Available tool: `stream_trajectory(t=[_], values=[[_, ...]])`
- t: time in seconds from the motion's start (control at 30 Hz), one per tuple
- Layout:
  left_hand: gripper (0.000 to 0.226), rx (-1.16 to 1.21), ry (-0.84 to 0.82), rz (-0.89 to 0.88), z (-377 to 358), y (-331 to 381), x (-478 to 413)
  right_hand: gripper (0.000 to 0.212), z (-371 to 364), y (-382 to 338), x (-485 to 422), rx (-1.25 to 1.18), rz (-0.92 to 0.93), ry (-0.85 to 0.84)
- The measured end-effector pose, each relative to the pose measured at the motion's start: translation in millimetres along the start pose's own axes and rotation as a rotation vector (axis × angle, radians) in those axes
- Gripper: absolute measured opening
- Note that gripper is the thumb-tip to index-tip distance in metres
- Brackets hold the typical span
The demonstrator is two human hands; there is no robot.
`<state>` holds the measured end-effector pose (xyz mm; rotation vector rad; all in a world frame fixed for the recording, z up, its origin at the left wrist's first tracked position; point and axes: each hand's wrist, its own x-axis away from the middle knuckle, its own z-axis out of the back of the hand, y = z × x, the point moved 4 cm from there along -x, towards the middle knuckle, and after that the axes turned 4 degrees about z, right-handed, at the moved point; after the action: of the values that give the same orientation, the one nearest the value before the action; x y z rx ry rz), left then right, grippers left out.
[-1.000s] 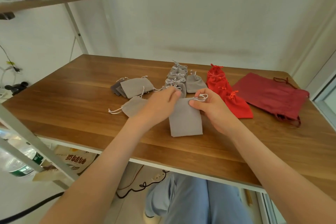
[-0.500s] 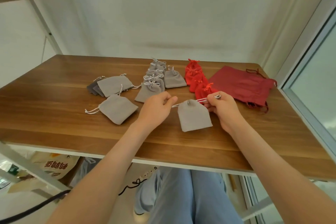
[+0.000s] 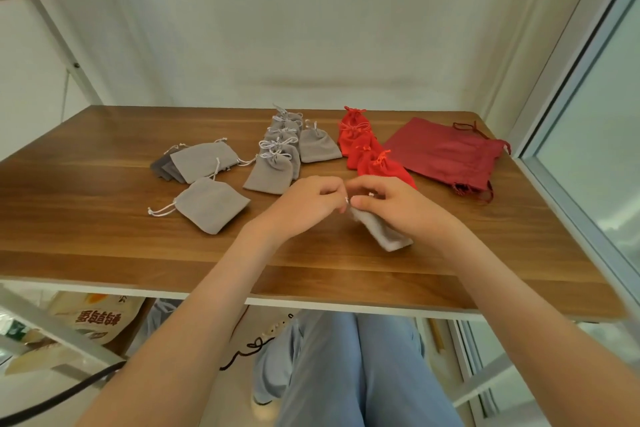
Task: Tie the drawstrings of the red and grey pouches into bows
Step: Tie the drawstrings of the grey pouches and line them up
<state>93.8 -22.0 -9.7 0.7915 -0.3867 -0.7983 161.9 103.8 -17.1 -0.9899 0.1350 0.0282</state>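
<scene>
A small grey pouch (image 3: pixel 384 234) lies on the wooden table (image 3: pixel 104 253) under my right hand (image 3: pixel 391 204), mostly hidden by it. My left hand (image 3: pixel 308 203) and my right hand meet at the pouch's neck, each pinching its white drawstring (image 3: pixel 347 199) with curled fingers. Behind them a row of several grey pouches (image 3: pixel 277 163) with tied bows runs towards the wall. To their right is a row of red pouches (image 3: pixel 370 156) with tied bows. One loose grey pouch (image 3: pixel 211 204) and a small stack of grey pouches (image 3: pixel 197 161) lie to the left.
A large dark red drawstring bag (image 3: pixel 446 152) lies flat at the back right. A window frame (image 3: pixel 568 135) borders the table's right edge. A metal shelf leg (image 3: pixel 59 45) rises at the left. Bags and a black cable sit on the floor under the table.
My hands, earlier apart pulling the drawstring taut sideways, have come together at the pouch's neck. The grey pouch now sits tilted under my right hand.
</scene>
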Motion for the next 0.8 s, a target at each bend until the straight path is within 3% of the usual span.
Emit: stream_trajectory(t=[0.13,0.3,0.37,0.43,0.5,0.6,0.7,0.8], values=[[0.023,-0.155,0.135,0.013,3.3,-0.9,-4.1,0.005,-5.6,6.4,-0.6,0.027,-0.062,0.002],[0.039,-0.274,0.253,0.072,3.0,-3.8,-6.0,0.010,-7.8,9.2,-2.3,0.050,-0.092,0.076],[0.034,-0.080,0.252,0.133,-0.1,-2.4,-6.1,0.006,-7.8,8.3,-4.1,0.068,-0.072,0.134],[0.022,0.282,0.209,0.226,-6.3,-1.9,-5.7,0.009,-8.2,7.2,-6.2,0.082,-0.049,0.198],[0.018,0.383,0.223,0.276,-11.5,-3.4,-6.4,0.016,-10.3,7.3,-8.0,0.093,-0.045,0.267],[0.025,0.048,0.315,0.303,-13.3,-7.9,-10.3,0.020,-15.9,10.8,-10.0,0.228,-0.051,0.325],[0.028,-0.276,0.336,0.336,-15.1,-4.0,-9.5,0.013,-28.2,12.4,-13.4,0.423,0.006,0.276],[0.022,-0.347,0.397,0.333,-18.4,2.4,-7.1,0.015,-34.5,9.3,-15.6,0.486,0.051,0.263]])
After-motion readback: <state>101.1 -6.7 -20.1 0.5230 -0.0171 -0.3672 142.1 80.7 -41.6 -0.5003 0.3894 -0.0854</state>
